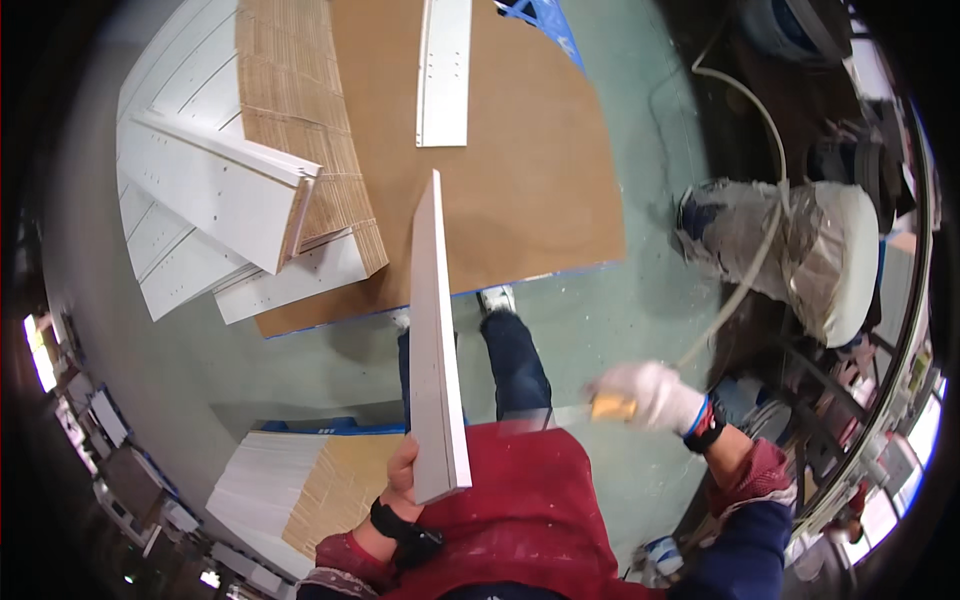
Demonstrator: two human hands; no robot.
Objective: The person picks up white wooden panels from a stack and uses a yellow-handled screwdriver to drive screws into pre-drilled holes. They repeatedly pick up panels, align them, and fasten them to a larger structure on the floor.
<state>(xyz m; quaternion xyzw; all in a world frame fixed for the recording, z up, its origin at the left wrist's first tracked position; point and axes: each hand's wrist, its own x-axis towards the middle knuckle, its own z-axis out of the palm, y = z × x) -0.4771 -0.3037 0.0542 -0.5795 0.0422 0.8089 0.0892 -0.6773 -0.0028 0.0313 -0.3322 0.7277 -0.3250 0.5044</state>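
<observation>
Board [436,330], long, flat and white, stands on edge toward twelve o'clock, grasped by bare left hand [402,478]; gloved right hand [650,397] at three o'clock clenches a tan block [611,406].

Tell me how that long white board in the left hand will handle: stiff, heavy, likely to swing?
The white board looks stiff: it runs straight along its length with no sag. The left hand holds only its near end, edge-up, so the far end probably levers and swings. Its painted faces look smooth, so it may slip in a bare grip.
</observation>
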